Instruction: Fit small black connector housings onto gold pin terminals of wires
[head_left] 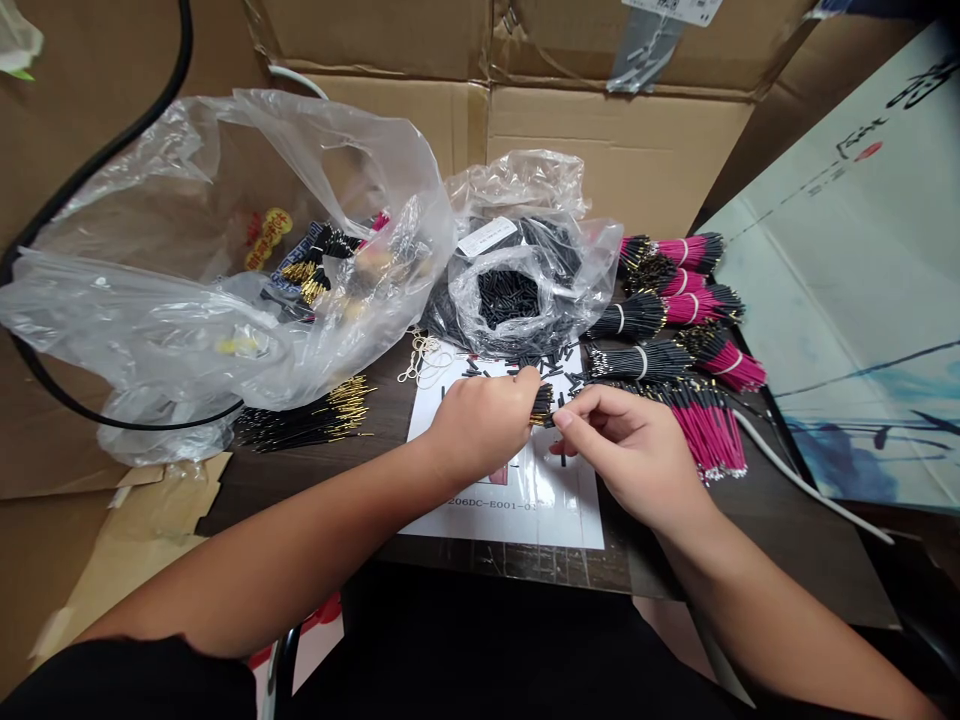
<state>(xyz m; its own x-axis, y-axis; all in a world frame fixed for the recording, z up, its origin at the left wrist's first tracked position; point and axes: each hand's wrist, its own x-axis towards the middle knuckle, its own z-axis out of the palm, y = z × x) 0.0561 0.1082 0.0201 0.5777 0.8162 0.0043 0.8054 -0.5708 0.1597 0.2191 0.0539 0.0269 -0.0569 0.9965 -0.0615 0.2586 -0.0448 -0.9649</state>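
My left hand (484, 415) is closed round a bundle of thin black wires (541, 402), whose ends with gold-coloured terminals stick out to the right of the fist. My right hand (641, 445) is at those ends, thumb and forefinger pinched on what looks like a short black sleeve, mostly hidden by the fingertips. Under both hands lies a white printed sheet (442, 515) with several loose black sleeves (551, 357) scattered over it. Just beyond, a clear plastic bag (461, 310) stands open, full of short black sleeves (508, 297).
Bundles of black and pink wires (686, 305) tied with white bands are stacked on the right. A large clear bag (187, 310) fills the left, with loose black wires (300, 418) before it. White rubber bands (424, 358) lie near the sheet. Cardboard (607, 140) walls the back.
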